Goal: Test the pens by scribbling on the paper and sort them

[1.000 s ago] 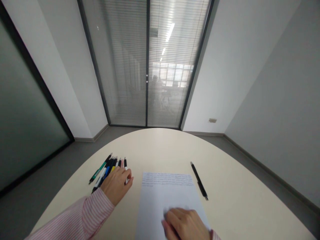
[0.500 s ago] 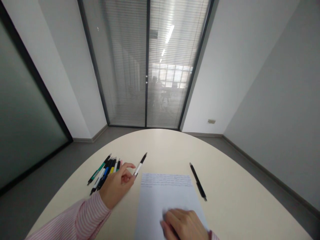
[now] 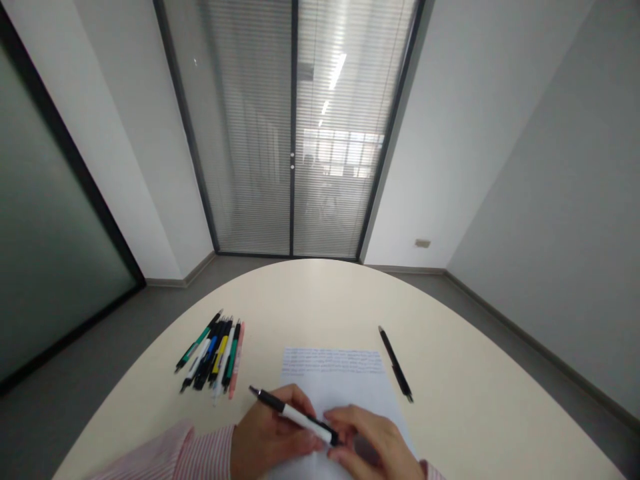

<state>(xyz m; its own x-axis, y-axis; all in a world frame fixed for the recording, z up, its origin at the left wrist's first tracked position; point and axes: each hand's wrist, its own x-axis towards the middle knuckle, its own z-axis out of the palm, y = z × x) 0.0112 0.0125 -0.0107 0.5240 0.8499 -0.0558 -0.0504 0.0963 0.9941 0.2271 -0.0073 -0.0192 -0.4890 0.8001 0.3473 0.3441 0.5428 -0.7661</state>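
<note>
A white pen with black ends [image 3: 303, 417] slants across the front of the sheet, its tip pointing up and to the left. My left hand [image 3: 277, 427] holds it between thumb and fingers. My right hand [image 3: 373, 443] is at the pen's lower right end, thumb and forefinger apart around that end; whether they touch it I cannot make out. Beneath both hands lies a sheet of paper [image 3: 333, 380] with several handwritten lines at its top. The hands hide its lower part.
Several pens [image 3: 215, 353] in green, white, blue, yellow and pink lie bunched at the left. A black pen [image 3: 396, 363] lies right of the paper. The round cream table [image 3: 320, 293] faces a glass partition with blinds [image 3: 250, 147].
My left hand has lifted the white pen from beside the paper and brought it down and right over the sheet. My right hand's fingers have opened beside it.
</note>
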